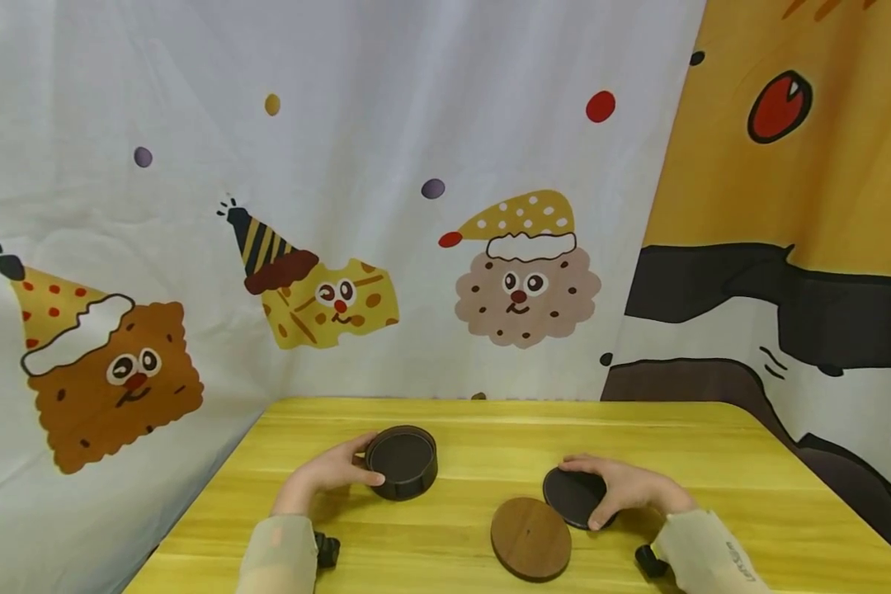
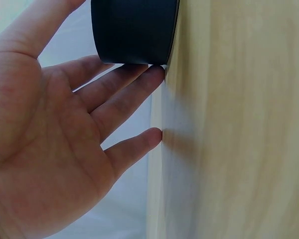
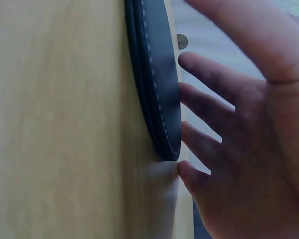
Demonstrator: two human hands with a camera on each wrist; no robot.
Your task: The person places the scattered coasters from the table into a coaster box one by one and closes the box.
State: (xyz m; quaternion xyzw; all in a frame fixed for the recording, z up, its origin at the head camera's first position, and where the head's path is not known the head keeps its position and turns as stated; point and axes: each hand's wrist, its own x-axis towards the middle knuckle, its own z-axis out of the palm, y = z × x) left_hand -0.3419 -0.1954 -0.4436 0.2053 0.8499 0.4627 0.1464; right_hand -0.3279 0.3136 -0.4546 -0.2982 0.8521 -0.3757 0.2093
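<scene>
A round black coaster holder, with a raised rim, stands on the table at left centre in the head view. My left hand grips its left side, thumb at the near side and fingers round the far side. In the left wrist view its smooth dark wall meets several fingertips. To the right, a flat black round coaster with a stitched edge lies on the table. My right hand spans it, thumb at the near edge and fingers at the far edge. Close against it lies a round brown wooden disc.
The yellow wood-grain table extends under everything. Behind it hangs a white cloth printed with cartoon snacks, and an orange and black printed part is at the right. A dark strap piece shows at the left wrist.
</scene>
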